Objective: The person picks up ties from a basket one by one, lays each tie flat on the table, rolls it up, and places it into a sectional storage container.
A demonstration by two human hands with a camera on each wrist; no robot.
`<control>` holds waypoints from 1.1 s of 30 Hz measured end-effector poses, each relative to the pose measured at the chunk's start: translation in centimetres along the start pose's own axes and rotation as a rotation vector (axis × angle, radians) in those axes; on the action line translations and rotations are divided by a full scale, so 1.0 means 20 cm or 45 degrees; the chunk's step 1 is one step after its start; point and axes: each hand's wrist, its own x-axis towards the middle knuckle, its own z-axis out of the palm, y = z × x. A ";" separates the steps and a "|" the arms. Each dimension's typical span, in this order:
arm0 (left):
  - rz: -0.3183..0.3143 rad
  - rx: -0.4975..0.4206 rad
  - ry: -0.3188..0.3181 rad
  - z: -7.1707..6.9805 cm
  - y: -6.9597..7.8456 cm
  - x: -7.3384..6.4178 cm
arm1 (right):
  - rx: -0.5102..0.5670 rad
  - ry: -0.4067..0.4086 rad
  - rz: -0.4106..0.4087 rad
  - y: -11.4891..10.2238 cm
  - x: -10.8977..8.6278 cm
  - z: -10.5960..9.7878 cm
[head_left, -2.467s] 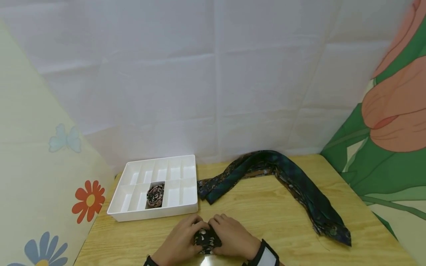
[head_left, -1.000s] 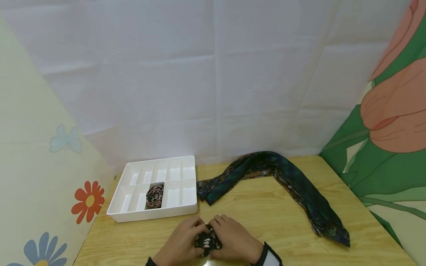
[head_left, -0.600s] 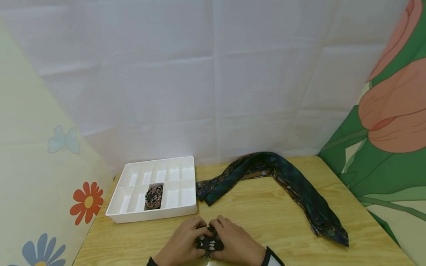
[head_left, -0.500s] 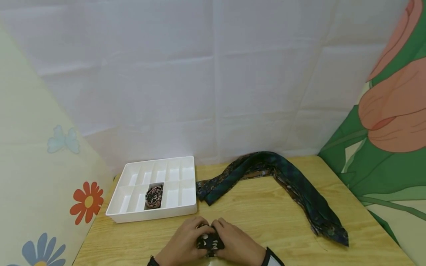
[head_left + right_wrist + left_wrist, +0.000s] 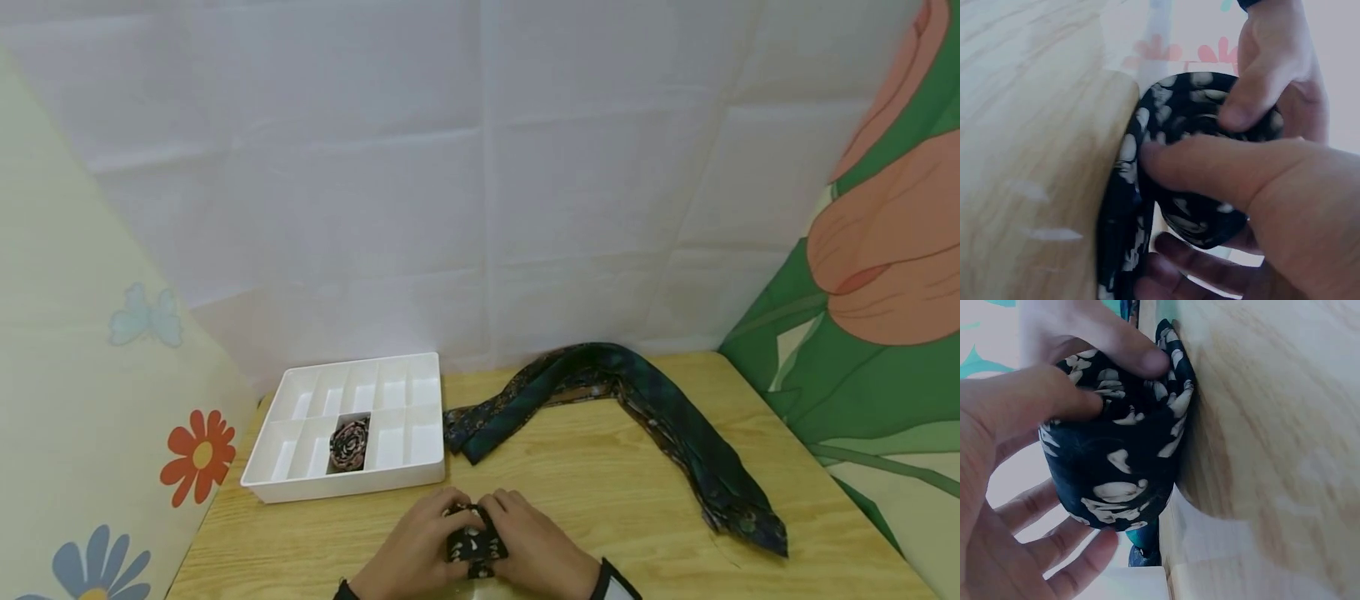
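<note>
A black necktie with cream blotches [image 5: 474, 537], rolled into a thick coil, stands between both hands at the table's near edge. My left hand [image 5: 416, 543] grips its left side, thumb in at the open end of the coil in the left wrist view, fingers round the outside. From the right, my right hand [image 5: 538, 546] holds the roll; in the right wrist view its thumb [image 5: 1191, 164] presses between the coil and a flat loose tail [image 5: 1121, 219]. That tail runs along the wooden table [image 5: 1035, 156]. The hands hide part of the roll in the head view.
A white divided tray [image 5: 341, 488] stands at the left, with a pink-and-black rolled tie [image 5: 349, 443] in one front compartment. Long dark green and floral ties [image 5: 660, 400] lie bunched in an arc from beside the tray to the right. A white cloth backdrop [image 5: 480, 208] rises behind.
The rolled tie has turned a little between my fingers, and both hands have shifted slightly right with it. The tray and the loose ties lie as before.
</note>
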 end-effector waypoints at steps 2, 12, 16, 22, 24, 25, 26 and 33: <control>0.001 -0.003 0.001 0.00 0.00 0.00 | 0.013 0.025 -0.019 0.00 0.00 0.00; -0.027 0.004 -0.021 0.02 0.02 0.00 | -0.010 0.047 -0.025 0.02 -0.01 0.01; -0.061 -0.002 -0.054 0.01 0.02 0.01 | 0.080 0.015 -0.023 0.03 -0.01 0.00; -0.069 -0.023 -0.069 0.00 0.03 0.01 | 0.144 0.002 0.001 0.03 -0.01 0.00; -0.060 -0.023 -0.051 0.00 0.04 0.01 | 0.173 -0.005 0.006 0.03 -0.01 0.00; -0.057 -0.030 -0.048 0.00 0.04 0.01 | 0.187 -0.005 0.009 0.03 -0.01 0.01; -0.054 -0.039 -0.048 0.00 0.04 0.01 | 0.195 0.001 0.013 0.03 -0.01 0.01; -0.072 -0.133 -0.088 0.02 0.04 0.01 | 0.191 0.033 0.025 0.05 -0.01 0.03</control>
